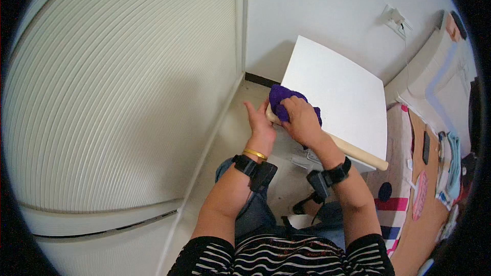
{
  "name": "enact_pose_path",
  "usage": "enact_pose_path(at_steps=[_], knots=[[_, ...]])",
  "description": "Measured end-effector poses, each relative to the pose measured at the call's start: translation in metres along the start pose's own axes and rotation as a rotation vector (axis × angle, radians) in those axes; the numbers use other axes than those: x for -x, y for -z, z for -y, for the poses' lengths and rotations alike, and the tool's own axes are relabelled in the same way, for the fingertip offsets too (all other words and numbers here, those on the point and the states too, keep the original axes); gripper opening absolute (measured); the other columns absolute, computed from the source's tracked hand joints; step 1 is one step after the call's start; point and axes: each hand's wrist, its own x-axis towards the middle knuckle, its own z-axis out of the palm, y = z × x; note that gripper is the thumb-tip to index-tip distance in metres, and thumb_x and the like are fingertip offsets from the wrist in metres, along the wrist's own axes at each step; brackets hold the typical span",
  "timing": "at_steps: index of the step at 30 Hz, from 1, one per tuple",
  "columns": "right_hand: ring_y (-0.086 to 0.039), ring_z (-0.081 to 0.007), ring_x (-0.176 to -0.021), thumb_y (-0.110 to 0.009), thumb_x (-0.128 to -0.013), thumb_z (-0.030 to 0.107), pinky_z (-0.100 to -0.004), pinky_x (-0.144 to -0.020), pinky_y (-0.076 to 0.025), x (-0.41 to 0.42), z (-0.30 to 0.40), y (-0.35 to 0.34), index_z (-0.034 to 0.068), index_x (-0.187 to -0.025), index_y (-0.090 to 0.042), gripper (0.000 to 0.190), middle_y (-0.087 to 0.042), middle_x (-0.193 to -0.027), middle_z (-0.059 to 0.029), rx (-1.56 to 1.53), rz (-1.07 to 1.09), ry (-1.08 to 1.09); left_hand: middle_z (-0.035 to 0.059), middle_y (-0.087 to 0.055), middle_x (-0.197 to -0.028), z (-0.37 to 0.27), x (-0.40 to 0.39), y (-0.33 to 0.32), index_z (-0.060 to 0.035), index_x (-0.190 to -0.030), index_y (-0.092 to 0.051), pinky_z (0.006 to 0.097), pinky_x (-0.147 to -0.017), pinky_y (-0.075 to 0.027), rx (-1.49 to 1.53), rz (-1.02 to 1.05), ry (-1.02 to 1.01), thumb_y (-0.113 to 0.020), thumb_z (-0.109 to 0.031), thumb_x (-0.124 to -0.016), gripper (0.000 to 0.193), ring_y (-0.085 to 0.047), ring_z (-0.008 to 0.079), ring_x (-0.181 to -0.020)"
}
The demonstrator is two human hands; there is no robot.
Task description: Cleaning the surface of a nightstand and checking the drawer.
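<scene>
My right hand (303, 124) holds a bunched purple cloth (282, 95) against the front left corner of a small white cabinet (341, 88). Along the cabinet's front edge runs a beige edge strip (358, 150), which my right forearm partly crosses. At the strip's left end is my left hand (261, 122), palm towards the corner and thumb spread away. Its other fingers are partly hidden behind the strip and cloth, and no object shows in its grasp. Below the front edge, a clear or glossy part with a handle (307, 161) is only partly visible.
A ribbed white sliding door or panel (134, 96) rises on the left. To the right is a bed with a padded headboard (422, 73), a brown mat (418, 199), a dark phone-like object (426, 147), a pink brush-like item (420, 195) and folded cloths (452, 165). A wall socket (397, 19) has a plug.
</scene>
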Motion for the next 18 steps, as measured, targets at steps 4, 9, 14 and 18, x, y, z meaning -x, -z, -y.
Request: enact_pose_path(at_steps=[4, 9, 14, 18], knots=[[-0.055, -0.0330, -0.088, -0.068, -0.065, 0.011, -0.0440, -0.072, -0.045, -0.011, 0.000, -0.013, 0.006, -0.103, -0.051, 0.042, -0.054, -0.093, -0.0141, 0.110, -0.102, 0.050, 0.0105, -0.049, -0.130, 0.004, 0.003, -0.008, -0.0017, -0.131, -0.043, 0.0337, -0.106, -0.025, -0.075, -0.036, -0.063, -0.017, -0.072, -0.085, 0.088, -0.043, 0.0240, -0.120], [-0.057, -0.0331, -0.091, -0.065, -0.072, 0.015, -0.0437, -0.076, -0.046, -0.056, -0.015, -0.030, 0.008, -0.102, -0.054, 0.032, -0.056, -0.094, -0.0137, 0.157, -0.086, -0.098, 0.0106, -0.047, -0.132, 0.003, 0.002, -0.004, -0.0015, -0.134, -0.039, 0.0340, -0.105, -0.026, -0.089, 0.048, -0.053, -0.017, -0.071, -0.086, 0.087, -0.042, 0.0237, -0.122], [-0.055, -0.0365, -0.093, -0.065, -0.075, 0.019, -0.0399, -0.083, -0.045, -0.051, -0.032, -0.018, 0.007, -0.104, -0.060, 0.031, -0.058, -0.105, -0.0168, -0.364, -0.171, 0.018, 0.0105, -0.043, -0.135, 0.000, -0.002, 0.000, -0.0016, -0.138, -0.032, 0.0355, -0.106, -0.025, -0.088, -0.011, -0.040, -0.018, -0.073, -0.084, 0.090, -0.041, 0.0240, -0.123], [-0.054, -0.0320, -0.093, -0.068, -0.067, 0.015, -0.0415, -0.079, -0.045, -0.008, -0.003, -0.011, 0.010, -0.104, -0.059, 0.038, -0.056, -0.104, -0.0109, -0.033, -0.160, 0.178, 0.0119, -0.042, -0.136, -0.004, 0.002, -0.001, -0.0024, -0.138, -0.032, 0.0373, -0.105, -0.024, -0.060, 0.062, -0.057, -0.016, -0.075, -0.083, 0.093, -0.040, 0.0240, -0.124]])
